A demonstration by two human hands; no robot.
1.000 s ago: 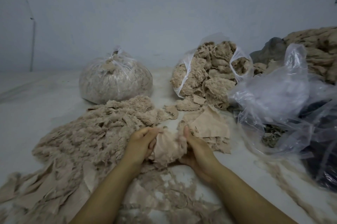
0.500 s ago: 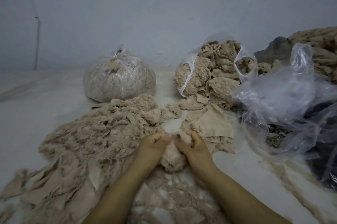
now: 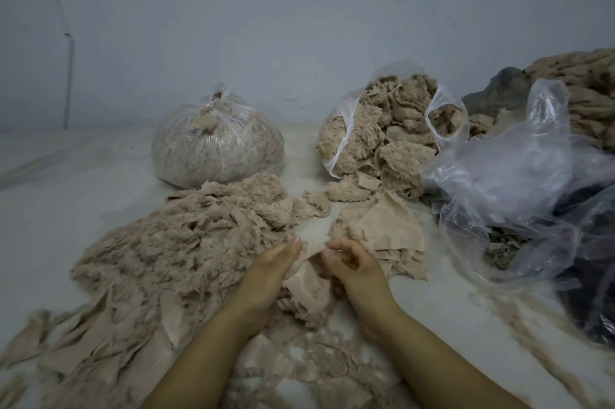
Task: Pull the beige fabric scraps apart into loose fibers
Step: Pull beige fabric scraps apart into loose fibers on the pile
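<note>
A beige fabric scrap (image 3: 307,282) hangs between my two hands just above the white surface. My left hand (image 3: 271,270) grips its left edge, thumb and fingers closed on the cloth. My right hand (image 3: 352,262) pinches the scrap's top right edge with curled fingers. To the left spreads a big heap of fluffy pulled fibers (image 3: 186,242). A small stack of flat beige scraps (image 3: 382,225) lies just beyond my right hand.
A tied clear bag of fibers (image 3: 216,149) stands at the back left, an open bag of fuzzy scraps (image 3: 389,132) at the back centre. Crumpled clear plastic (image 3: 509,182) over dark material fills the right. Flat scraps (image 3: 100,335) and thin fibers litter the near surface.
My hands, close together on the bunched scrap half a second ago, have drawn slightly apart, and the scrap now hangs lower and more spread between them.
</note>
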